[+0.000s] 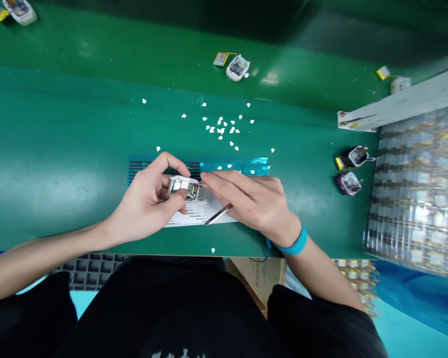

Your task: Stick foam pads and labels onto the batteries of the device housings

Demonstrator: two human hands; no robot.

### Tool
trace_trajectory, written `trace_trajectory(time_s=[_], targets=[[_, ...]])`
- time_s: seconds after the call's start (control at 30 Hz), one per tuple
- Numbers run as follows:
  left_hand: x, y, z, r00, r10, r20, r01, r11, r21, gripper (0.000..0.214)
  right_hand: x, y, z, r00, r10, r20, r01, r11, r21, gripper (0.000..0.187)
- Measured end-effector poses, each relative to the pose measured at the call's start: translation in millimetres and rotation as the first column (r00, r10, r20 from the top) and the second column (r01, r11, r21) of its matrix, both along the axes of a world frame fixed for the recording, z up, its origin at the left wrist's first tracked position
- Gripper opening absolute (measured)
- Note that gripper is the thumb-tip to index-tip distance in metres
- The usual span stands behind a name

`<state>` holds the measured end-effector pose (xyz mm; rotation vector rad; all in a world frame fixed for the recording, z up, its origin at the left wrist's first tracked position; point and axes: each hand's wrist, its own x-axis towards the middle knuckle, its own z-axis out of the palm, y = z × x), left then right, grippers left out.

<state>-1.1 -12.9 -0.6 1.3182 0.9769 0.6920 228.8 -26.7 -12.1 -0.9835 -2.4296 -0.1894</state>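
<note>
My left hand [149,204] pinches a small white plastic casing [184,188] with exposed circuitry, just above a white paper sheet [209,206] on the green bench [59,149]; my right hand [252,199], fingers closed, grips slim metal tweezers [218,215] at its edge

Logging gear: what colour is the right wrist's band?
A bright blue wristband, clearest in head view.

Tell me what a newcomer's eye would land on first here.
First, the two hands at the middle of the green bench: the left hand pinches a small open device, and the right hand holds tweezers to it. Beyond them white scraps dot the bench, and a shiny tray of parts fills the right edge.
</note>
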Motion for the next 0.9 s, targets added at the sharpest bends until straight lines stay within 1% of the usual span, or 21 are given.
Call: trace_trajectory(time_s=[0.07,0.13,0.27,0.4,0.5,0.63,0.67,0.7,0.73,0.77,0.8,0.83,0.87,0.9], targets=[[1.6,-2.6,-0.6,1.000,0.018,-0.004,-0.018,1.000,0.015,0.027,-1.7,-2.2,1.5,1.000,0.023,-0.015,-0.023,1.000,0.020,0.020],[3.0,-6.3,-1.2,1.000,0.022,-0.022,-0.021,0.999,0.049,0.027,-3.5,-5.0,2.8,0.998,0.049,-0.034,-0.049,0.999,0.025,0.025],[3.7,-13.6,-2.7,0.998,0.025,-0.057,-0.014,0.984,0.175,0.025,-6.2,-9.1,4.1,0.996,0.083,-0.044,-0.084,0.996,-0.015,0.040],[2.9,-18.1,-3.8,0.997,0.040,-0.072,-0.016,0.953,0.304,0.022,-8.2,-10.8,3.2,0.995,0.081,-0.054,-0.080,0.997,0.018,0.045],[3.5,-19.5,-4.2,0.994,0.081,-0.070,-0.046,0.914,0.403,0.019,-10.3,-12.9,1.8,0.996,0.076,-0.046,-0.076,0.997,0.018,0.039],[4.8,-17.9,-5.3,0.985,0.147,-0.087,-0.072,0.821,0.566,0.018,-14.2,-15.4,0.6,0.996,0.058,-0.073,-0.058,0.998,0.009,0.033],[4.7,-17.3,-5.8,0.983,0.157,-0.091,-0.075,0.808,0.585,0.017,-14.9,-15.1,1.2,0.993,0.045,-0.106,-0.047,0.999,-0.016,0.032],[4.3,-17.0,-6.3,0.982,0.163,-0.094,-0.077,0.804,0.590,0.016,-15.5,-14.2,2.3,0.985,0.031,-0.167,-0.045,0.996,-0.078,0.030],[3.6,-17.0,-6.7,0.982,0.163,-0.099,-0.076,0.810,0.581,0.016,-15.8,-12.8,4.2,0.967,0.015,-0.253,-0.062,0.982,-0.179,0.025],[2.8,-17.2,-7.1,0.982,0.157,-0.102,-0.073,0.820,0.568,0.016,-15.9,-10.8,6.6,0.936,-0.011,-0.352,-0.105,0.945,-0.309,0.021],[1.9,-17.7,-7.4,0.984,0.151,-0.098,-0.072,0.828,0.556,0.016,-15.8,-8.4,9.4,0.895,-0.053,-0.444,-0.168,0.880,-0.444,0.024],[1.0,-18.3,-7.7,0.986,0.144,-0.088,-0.072,0.831,0.551,0.016,-15.8,-6.1,12.3,0.852,-0.105,-0.513,-0.240,0.792,-0.561,0.031],[0.2,-19.0,-7.8,0.988,0.132,-0.081,-0.067,0.832,0.550,0.017,-16.0,-4.0,15.0,0.819,-0.154,-0.553,-0.303,0.702,-0.644,0.035],[-0.5,-19.5,-7.9,0.991,0.118,-0.068,-0.061,0.830,0.555,0.017,-16.5,-2.4,17.1,0.797,-0.192,-0.573,-0.350,0.627,-0.696,0.037]])
